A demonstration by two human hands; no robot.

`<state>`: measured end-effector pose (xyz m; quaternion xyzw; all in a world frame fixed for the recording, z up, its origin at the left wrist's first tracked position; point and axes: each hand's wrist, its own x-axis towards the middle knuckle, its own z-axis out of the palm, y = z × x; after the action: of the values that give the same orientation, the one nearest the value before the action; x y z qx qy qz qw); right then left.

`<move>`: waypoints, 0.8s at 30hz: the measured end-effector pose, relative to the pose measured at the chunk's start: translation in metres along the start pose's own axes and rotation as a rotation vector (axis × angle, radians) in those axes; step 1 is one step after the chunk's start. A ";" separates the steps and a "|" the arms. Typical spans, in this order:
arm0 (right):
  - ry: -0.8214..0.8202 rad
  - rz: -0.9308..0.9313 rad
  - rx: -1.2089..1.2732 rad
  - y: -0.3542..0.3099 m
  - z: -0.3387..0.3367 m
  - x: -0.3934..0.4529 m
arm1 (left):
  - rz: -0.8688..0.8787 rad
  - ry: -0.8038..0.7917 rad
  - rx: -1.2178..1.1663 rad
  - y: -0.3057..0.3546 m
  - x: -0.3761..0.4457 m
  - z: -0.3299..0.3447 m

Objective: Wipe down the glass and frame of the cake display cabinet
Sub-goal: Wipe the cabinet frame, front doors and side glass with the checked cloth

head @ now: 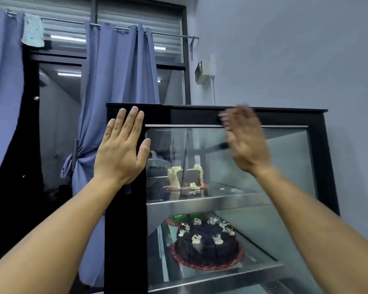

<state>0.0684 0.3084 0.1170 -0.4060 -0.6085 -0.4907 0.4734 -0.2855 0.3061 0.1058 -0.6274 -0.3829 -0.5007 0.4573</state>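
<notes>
1. 2 bare hands are raised in front of the cake display cabinet (217, 115), which stands against the grey wall (295, 49); neither hand holds anything.
2. The left hand (121, 145) lies flat against the black frame (123, 230) at the cabinet's upper left corner; its fingers (134, 122) are straight and close together, pointing up, and the thumb reaches the edge of the glass (285, 166); its grip is wide.
3. The right hand (248, 141) is blurred, in front of the top of the glass and the upper bar of the frame; its fingers look spread and straight, so the grip is wide; whether it touches the glass I cannot tell.
4. Behind the glass are 2 steel shelves; the upper shelf (210, 202) carries a partly cut cake with pale icing (185, 177) on a red board.
5. The lower shelf (221, 276) carries a dark chocolate cake (206, 242) topped with white dollops, on a red board; a green cake (179, 218) shows just behind it.
6. Left of the cabinet a blue curtain (119, 71) hangs from a rail and is tied at mid-height; a second blue curtain (2, 81) hangs at the far left; a pale cloth (32, 30) is draped over the rail between them.
7. A small box (204, 71) is fixed to the wall above the cabinet.
</notes>
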 end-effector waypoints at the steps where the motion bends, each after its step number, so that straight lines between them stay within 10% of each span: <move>1: -0.001 0.165 -0.026 0.038 -0.004 -0.009 | -0.002 0.003 0.006 0.001 0.001 0.000; 6: -0.083 0.927 0.143 0.066 -0.017 0.009 | -0.011 0.008 0.036 0.002 0.001 0.000; 10: 0.198 0.151 0.164 -0.086 -0.014 0.007 | -0.017 0.004 0.007 0.001 0.001 0.000; 14: 0.051 -0.285 0.180 -0.076 -0.019 -0.008 | -0.011 -0.005 -0.005 0.000 0.001 0.000; 24: -0.099 0.858 0.078 0.173 -0.021 -0.009 | -0.016 0.027 0.001 0.003 0.000 -0.002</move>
<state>0.2403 0.3198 0.1466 -0.6269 -0.4248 -0.2061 0.6198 -0.2836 0.3034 0.1051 -0.6172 -0.3819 -0.5126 0.4588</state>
